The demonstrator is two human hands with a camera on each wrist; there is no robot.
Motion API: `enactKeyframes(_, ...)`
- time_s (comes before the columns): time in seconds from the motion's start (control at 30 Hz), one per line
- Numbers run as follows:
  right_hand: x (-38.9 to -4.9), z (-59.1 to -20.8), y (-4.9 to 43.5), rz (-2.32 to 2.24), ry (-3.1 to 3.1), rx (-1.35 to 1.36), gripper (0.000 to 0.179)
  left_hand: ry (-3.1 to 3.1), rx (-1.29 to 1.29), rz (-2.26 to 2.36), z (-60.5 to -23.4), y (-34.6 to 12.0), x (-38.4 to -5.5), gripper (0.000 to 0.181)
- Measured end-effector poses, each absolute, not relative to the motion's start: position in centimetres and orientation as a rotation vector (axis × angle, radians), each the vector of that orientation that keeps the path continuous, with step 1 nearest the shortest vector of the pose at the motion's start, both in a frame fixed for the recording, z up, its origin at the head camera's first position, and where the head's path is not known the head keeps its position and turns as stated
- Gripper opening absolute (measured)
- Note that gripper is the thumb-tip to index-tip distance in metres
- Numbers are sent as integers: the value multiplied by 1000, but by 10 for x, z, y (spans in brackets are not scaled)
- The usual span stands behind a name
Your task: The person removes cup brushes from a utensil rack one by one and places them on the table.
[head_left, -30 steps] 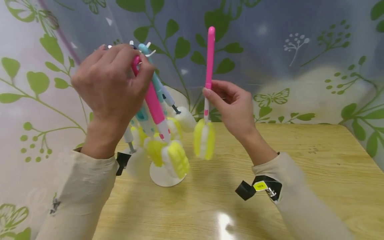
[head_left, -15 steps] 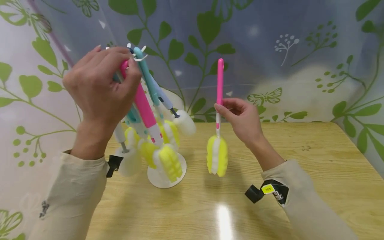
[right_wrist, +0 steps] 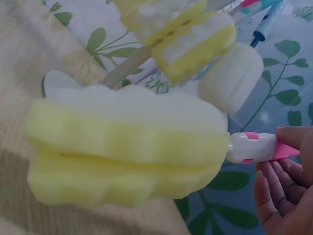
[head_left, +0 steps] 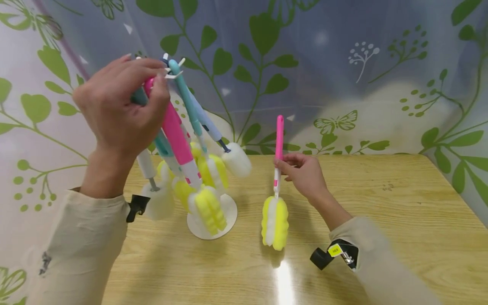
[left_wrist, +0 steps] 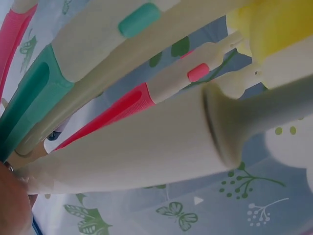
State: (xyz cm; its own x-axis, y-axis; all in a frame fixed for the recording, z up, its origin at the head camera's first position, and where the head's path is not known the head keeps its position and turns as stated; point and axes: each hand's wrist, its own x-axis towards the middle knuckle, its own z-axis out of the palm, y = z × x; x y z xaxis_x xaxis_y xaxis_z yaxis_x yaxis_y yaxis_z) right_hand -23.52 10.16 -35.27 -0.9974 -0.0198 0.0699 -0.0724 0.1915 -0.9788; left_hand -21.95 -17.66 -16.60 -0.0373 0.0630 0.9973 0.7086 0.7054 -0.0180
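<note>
My R hand (head_left: pixel 306 176) had the pink-and-white brush (head_left: pixel 277 182) pinched mid-length btwn thumb & fingers, just right of the stand (head_left: pixel 229 217). Its long axis ran near vertical: pink handle end up, yellow-and-white sponge head (head_left: pixel 275 222) down, over the surface (head_left: pixel 400 203); couldn't tell if it touched. In the R wrist view it lay crosswise, sponge to the left, handle to the right, pink part running behind my thumb & cut off at the edge. My L hand (head_left: pixel 119 98), well apart from the R, was clamped round the stand's top, covering most of the hooks (head_left: pixel 174 76); fingertips mostly hidden. Hanging brushes (head_left: pixel 189 101) slanted down & outward, heads overlapping, exact no. unclear. The pink hanging brush (head_left: pixel 177 140) had its top partly behind my thumb, & the pole was mostly blocked in the head view
</note>
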Motion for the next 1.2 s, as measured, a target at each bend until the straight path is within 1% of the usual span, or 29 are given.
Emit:
enactKeyframes(0.27, -240, -388, 93, 2077, -2530, -41, 35, -1494, -736, -706, -166, -179, -225, 36)
enactKeyframes(0.4, -242, -402, 86, 2052, -2615, -98, 33, -1482, -779, -742, -165, -180, -228, 36)
enactKeyframes(0.57, -246, -417, 78, 1989, -2716, -87, 32, -1490, -799, -772, -165, -184, -229, 37)
enactKeyframes(0.7, -249, -424, 74, 1996, -2755, -84, 30, -1483, -797, -803, -165, -186, -229, 37)
enactKeyframes(0.97, -247, -429, 79, 1999, -2801, -149, 30, -1446, -825, -837, -166, -175, -232, 35)
enactKeyframes(1.2, -246, -435, 81, 2000, -2800, -174, 28, -1457, -829, -830, -166, -175, -231, 36)
